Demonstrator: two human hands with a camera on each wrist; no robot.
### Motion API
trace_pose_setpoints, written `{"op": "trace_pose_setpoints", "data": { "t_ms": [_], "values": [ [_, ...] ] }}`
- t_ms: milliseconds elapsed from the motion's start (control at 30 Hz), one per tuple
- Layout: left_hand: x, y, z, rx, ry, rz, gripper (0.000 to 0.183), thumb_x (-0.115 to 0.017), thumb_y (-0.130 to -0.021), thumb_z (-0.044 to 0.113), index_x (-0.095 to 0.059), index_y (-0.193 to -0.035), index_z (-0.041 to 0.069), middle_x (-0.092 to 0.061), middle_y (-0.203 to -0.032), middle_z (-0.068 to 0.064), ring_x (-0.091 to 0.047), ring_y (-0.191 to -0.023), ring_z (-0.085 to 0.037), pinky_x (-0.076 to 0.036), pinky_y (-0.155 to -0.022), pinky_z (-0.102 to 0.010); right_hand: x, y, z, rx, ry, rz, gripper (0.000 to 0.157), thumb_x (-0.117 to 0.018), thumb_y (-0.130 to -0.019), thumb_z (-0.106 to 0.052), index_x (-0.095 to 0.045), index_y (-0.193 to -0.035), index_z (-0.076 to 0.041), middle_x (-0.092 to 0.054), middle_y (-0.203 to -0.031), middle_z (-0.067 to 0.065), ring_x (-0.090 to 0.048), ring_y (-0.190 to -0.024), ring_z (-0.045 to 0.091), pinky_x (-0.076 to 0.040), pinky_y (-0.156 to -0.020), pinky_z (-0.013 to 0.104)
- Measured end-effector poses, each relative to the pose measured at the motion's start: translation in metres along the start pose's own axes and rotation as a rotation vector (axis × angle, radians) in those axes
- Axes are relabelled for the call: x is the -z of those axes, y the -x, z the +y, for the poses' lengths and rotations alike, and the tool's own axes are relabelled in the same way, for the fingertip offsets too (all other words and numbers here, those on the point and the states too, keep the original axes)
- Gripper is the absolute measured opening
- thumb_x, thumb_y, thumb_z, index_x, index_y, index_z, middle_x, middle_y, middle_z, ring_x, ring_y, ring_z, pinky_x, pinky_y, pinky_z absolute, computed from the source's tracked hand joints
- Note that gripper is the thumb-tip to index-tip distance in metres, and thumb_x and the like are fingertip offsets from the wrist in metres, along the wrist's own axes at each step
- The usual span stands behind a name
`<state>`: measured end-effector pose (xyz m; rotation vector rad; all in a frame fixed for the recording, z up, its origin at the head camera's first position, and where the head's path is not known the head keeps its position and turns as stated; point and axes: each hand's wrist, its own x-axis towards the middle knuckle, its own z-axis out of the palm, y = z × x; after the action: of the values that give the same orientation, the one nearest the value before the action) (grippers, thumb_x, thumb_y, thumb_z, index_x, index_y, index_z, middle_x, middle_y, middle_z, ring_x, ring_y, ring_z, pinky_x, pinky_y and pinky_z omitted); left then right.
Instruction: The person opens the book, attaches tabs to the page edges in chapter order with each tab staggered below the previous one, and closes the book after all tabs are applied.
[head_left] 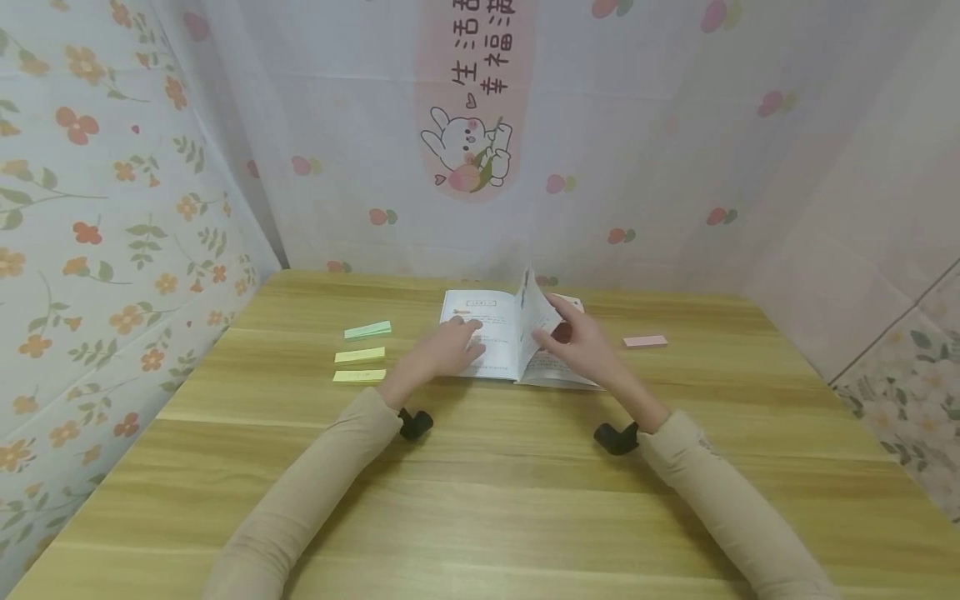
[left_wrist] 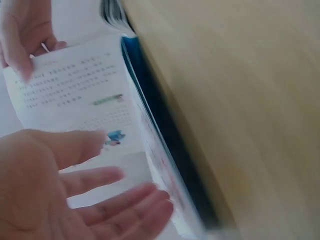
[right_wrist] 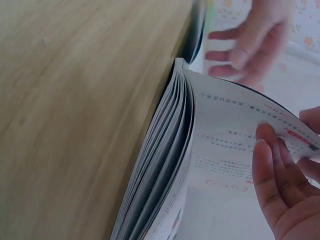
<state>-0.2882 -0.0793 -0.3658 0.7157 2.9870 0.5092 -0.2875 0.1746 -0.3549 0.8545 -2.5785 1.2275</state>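
Note:
An open book point(head_left: 491, 350) lies on the table, printed pages facing up. My right hand point(head_left: 581, 337) pinches a page point(head_left: 534, 321) that stands raised near the spine; in the right wrist view the thumb and fingers of this hand point(right_wrist: 287, 185) are on either side of that page point(right_wrist: 225, 125). Over the left-hand page hovers my left hand point(head_left: 450, 346), its fingers spread. From the left wrist view, the fingers of the left hand point(left_wrist: 110, 200) look straight and hold nothing; whether they touch the paper cannot be told.
Left of the book lie a green sticky-note strip point(head_left: 367, 330) and two yellow strips, the upper yellow strip point(head_left: 360, 356) among them. A pink strip point(head_left: 645, 341) lies to the right. A patterned curtain point(head_left: 337, 150) hangs behind the wooden table point(head_left: 487, 500).

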Motion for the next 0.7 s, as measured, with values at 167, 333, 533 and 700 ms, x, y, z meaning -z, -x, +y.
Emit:
{"op": "trace_pose_setpoints", "data": {
  "t_ms": [167, 333, 533, 700],
  "values": [
    [0.003, -0.002, 0.005, -0.021, 0.15, 0.126, 0.051, -0.048, -0.106, 0.029, -0.045, -0.149, 0.002, -0.061, -0.129, -0.019, -0.061, -0.116, -0.03, -0.05, -0.098, -0.046, -0.007, -0.004, 0.001, 0.007, -0.002, -0.023, 0.064, -0.072, -0.094, -0.016, -0.045, -0.15, -0.005, -0.067, -0.112, 0.014, -0.07, -0.081, 0.023, -0.058, -0.075, 0.034],
    [0.009, -0.001, 0.014, -0.055, 0.247, 0.22, 0.051, -0.044, -0.108, 0.03, -0.044, -0.15, 0.002, -0.067, -0.109, -0.011, -0.064, -0.101, -0.025, -0.053, -0.088, -0.043, -0.012, -0.006, -0.001, 0.038, 0.019, -0.064, 0.063, -0.073, -0.092, -0.015, -0.046, -0.149, -0.002, -0.067, -0.111, 0.015, -0.071, -0.081, 0.024, -0.06, -0.074, 0.037],
    [0.013, -0.001, 0.021, -0.064, 0.332, 0.257, 0.053, -0.037, -0.11, 0.034, -0.039, -0.153, 0.003, -0.065, -0.117, -0.014, -0.063, -0.106, -0.026, -0.051, -0.093, -0.044, -0.018, -0.008, -0.001, 0.096, 0.011, -0.106, 0.066, -0.074, -0.09, -0.007, -0.045, -0.148, 0.002, -0.068, -0.109, 0.021, -0.071, -0.078, 0.025, -0.06, -0.07, 0.035],
    [0.014, 0.0, 0.022, -0.076, 0.372, 0.269, 0.057, -0.033, -0.111, 0.039, -0.035, -0.156, 0.005, -0.063, -0.126, -0.016, -0.062, -0.112, -0.028, -0.05, -0.097, -0.046, -0.023, -0.009, -0.002, 0.12, 0.033, -0.139, 0.067, -0.075, -0.09, -0.007, -0.044, -0.149, 0.003, -0.065, -0.109, 0.022, -0.071, -0.08, 0.024, -0.06, -0.071, 0.034]
  ]
}}
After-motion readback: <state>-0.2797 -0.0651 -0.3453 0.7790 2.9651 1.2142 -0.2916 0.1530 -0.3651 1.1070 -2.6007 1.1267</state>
